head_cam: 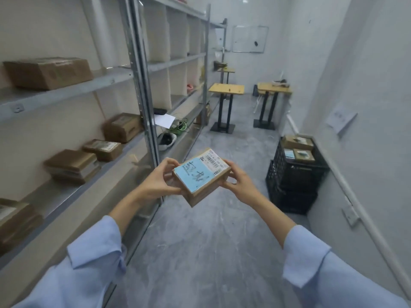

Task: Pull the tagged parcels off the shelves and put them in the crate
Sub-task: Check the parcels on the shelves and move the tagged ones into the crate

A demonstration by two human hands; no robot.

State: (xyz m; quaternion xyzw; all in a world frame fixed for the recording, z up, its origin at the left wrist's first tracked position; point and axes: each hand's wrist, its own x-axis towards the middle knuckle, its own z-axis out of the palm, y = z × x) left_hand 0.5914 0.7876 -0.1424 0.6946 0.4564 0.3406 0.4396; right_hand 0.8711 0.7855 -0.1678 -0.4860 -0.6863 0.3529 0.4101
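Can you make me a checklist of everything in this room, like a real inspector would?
Surface: grey floor with pale scuff marks; metal shelves along the left wall.
Job's things: parcel with a blue tag held in the air; brown parcels on the shelves; black crate by the right wall, with boxes in its top.
Clutter: sheet of paper and a black-and-white thing, too blurred to name, on low shelves.
Hands: left hand and right hand both grip the parcel.
Cables: green cords tangled on a low shelf.
Surroundings: yellow-topped tables; whiteboard on the far wall.
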